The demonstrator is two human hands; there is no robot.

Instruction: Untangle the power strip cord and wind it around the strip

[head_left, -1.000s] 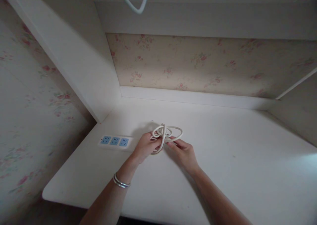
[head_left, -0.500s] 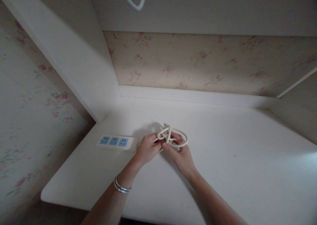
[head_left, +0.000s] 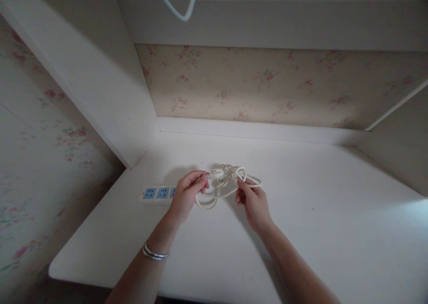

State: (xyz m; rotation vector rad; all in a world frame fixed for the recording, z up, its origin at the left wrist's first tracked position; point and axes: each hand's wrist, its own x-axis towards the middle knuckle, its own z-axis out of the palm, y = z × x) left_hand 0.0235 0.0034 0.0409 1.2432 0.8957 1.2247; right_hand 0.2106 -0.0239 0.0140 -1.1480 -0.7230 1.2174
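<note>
Power strip [head_left: 158,193]: on surface [head_left: 307,255], 9 o'clock from left hand [head_left: 187,192], partly covered by it. Left hand: pinching plug [head_left: 217,174] at its tip. Cord [head_left: 229,178]: between hands, 2–3 o'clock from left, 10–11 from right hand [head_left: 254,201]; long axis roughly 9-to-3; hands about equally near. Cream, loosely tangled. Right hand: gripping a loop.

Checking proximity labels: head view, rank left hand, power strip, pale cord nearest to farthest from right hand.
1. Pale cord: held in the right hand.
2. Left hand: to its left.
3. Power strip: farther left, partly hidden by that hand.
</note>
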